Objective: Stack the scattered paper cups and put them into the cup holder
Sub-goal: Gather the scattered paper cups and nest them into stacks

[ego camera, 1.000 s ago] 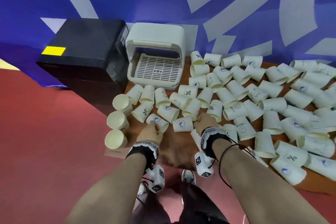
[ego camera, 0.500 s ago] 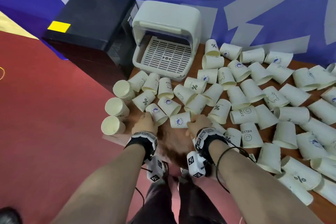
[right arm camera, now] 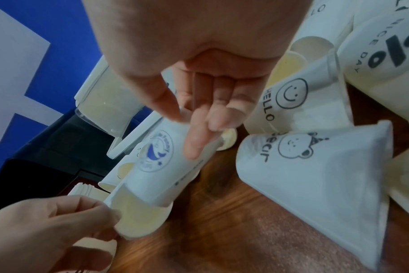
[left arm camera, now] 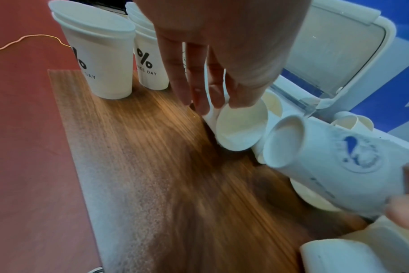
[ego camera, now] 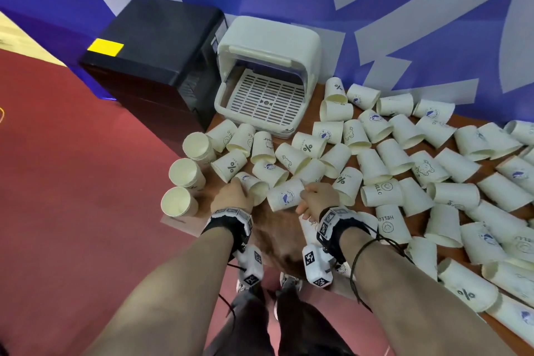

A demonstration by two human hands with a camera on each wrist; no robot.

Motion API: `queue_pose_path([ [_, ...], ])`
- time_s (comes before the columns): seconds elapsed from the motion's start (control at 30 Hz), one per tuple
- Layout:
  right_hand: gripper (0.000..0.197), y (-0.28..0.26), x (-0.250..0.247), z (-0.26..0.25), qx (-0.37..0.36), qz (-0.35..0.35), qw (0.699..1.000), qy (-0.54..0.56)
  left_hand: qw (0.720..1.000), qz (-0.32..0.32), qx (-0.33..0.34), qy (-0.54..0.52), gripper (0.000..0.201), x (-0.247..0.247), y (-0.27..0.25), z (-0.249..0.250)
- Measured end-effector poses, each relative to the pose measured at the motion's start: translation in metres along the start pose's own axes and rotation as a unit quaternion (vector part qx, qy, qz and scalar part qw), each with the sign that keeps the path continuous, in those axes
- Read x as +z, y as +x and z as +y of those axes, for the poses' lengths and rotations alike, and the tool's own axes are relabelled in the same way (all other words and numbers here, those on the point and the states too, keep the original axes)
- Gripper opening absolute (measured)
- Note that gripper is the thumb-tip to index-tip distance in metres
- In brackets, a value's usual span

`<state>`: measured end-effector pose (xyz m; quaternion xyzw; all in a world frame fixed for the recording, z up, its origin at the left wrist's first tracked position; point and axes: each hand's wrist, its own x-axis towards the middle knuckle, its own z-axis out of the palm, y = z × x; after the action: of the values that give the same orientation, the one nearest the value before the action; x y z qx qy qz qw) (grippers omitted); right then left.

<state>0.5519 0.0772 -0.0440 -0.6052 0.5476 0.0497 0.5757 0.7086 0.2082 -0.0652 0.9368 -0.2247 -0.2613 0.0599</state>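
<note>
Many white paper cups (ego camera: 404,153) lie on their sides across the wooden table (ego camera: 277,228). My left hand (ego camera: 239,189) grips one lying cup (ego camera: 257,188) by its rim, and its cream mouth (left arm camera: 240,127) faces right. My right hand (ego camera: 310,196) pinches a cup with a blue round logo (ego camera: 284,196) between thumb and fingers (right arm camera: 196,140). That cup's base (left arm camera: 285,140) points at the open mouth of the left cup, close to it. The white cup holder (ego camera: 268,72) stands at the back with its lid up and its grid tray bare.
Three upright cup stacks (ego camera: 186,173) stand along the table's left edge, right beside my left hand. A black cabinet (ego camera: 156,46) sits left of the holder. Lying cups crowd the table's right side. Red floor lies below the left and front edges.
My right hand has closed on the blue-logo cup and brought it leftward, nearer the cup my left hand holds. The head view has moved closer and to the left.
</note>
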Motion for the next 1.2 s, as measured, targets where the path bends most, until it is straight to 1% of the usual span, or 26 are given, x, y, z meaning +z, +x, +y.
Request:
queue_pose_path([
  [0.1,0.034,0.000,0.001,-0.011,-0.013,0.036,0.999,-0.015,0.999,-0.007,-0.007,-0.053,0.019,-0.011,-0.003,-0.007],
  [0.17,0.048,-0.001,0.001,-0.023,-0.040,0.061,0.997,-0.040,0.996,-0.011,-0.002,-0.086,0.013,-0.022,-0.004,-0.010],
  [0.2,0.051,-0.002,0.001,-0.029,-0.060,0.074,0.994,-0.054,0.995,-0.012,0.002,-0.098,0.011,-0.026,-0.004,-0.011],
  [0.23,0.049,-0.004,0.001,-0.037,-0.081,0.088,0.991,-0.067,0.994,-0.006,0.006,-0.108,0.011,-0.033,-0.005,-0.012],
  [0.27,0.042,-0.007,0.001,-0.045,-0.091,0.095,0.988,-0.083,0.993,0.001,0.008,-0.115,0.011,-0.037,-0.005,-0.013],
  [0.37,0.014,-0.017,0.004,-0.065,-0.104,0.115,0.981,-0.118,0.991,0.019,0.021,-0.133,0.012,-0.051,-0.005,-0.017],
  [0.43,0.007,-0.024,0.010,-0.077,-0.125,0.118,0.976,-0.136,0.986,0.032,0.026,-0.160,0.016,-0.060,-0.004,-0.021],
  [0.5,0.012,-0.030,0.020,-0.089,-0.143,0.128,0.973,-0.131,0.981,0.053,0.033,-0.186,0.018,-0.068,-0.005,-0.029],
  [0.6,0.021,-0.037,0.040,-0.103,-0.148,0.143,0.975,-0.088,0.973,0.079,0.043,-0.212,0.016,-0.082,-0.008,-0.052],
  [0.73,0.021,-0.043,0.070,-0.121,-0.165,0.130,0.976,-0.060,0.967,0.089,-0.006,-0.237,0.015,-0.101,-0.006,-0.099],
  [0.9,0.015,-0.050,0.114,-0.133,-0.181,0.116,0.972,-0.091,0.943,0.103,-0.069,-0.308,0.011,-0.113,-0.006,-0.159],
  [0.97,0.016,-0.054,0.130,-0.132,-0.187,0.109,0.969,-0.119,0.932,0.103,-0.087,-0.336,0.010,-0.110,-0.005,-0.178],
  [1.07,0.021,-0.057,0.144,-0.130,-0.191,0.106,0.965,-0.147,0.923,0.101,-0.097,-0.358,0.017,-0.102,0.000,-0.194],
  [1.2,0.019,-0.061,0.151,-0.130,-0.195,0.112,0.960,-0.166,0.919,0.104,-0.089,-0.371,0.013,-0.103,0.000,-0.198],
])
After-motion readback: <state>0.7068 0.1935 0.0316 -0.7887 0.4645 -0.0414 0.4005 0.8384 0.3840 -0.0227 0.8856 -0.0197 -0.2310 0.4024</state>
